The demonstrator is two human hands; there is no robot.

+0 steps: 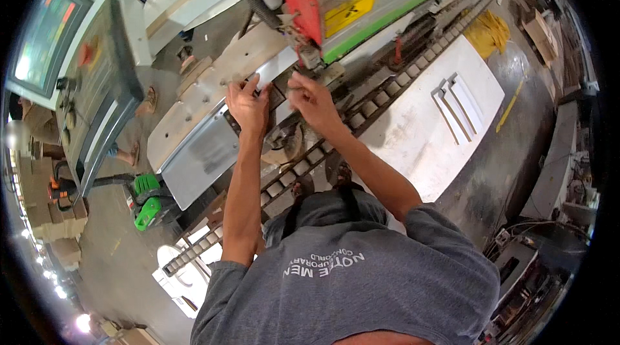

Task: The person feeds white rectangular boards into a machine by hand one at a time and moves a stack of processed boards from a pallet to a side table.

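My left hand (pixel 248 109) is over the metal bed of a long woodworking machine, its bent fingers apart and touching or just above a narrow white strip (pixel 280 64). No held thing shows clearly in it. My right hand (pixel 312 104) is a short way to the right, beside the red-plated machine head (pixel 302 12). Its fingers are curled and smeared by motion, so I cannot tell whether they hold anything. Below both hands lies a dark slotted part of the machine. A grey metal plate (pixel 202 156) slopes away on the left.
A roller-like track (pixel 381 97) crosses diagonally near my body. To its right, a white board (pixel 416 128) carries several narrow white pieces (pixel 461 103). A control panel with a screen (pixel 48 38) stands at left. Yellow cloth (pixel 486 33) lies at right; a green-handled object (pixel 147 199) is low left.
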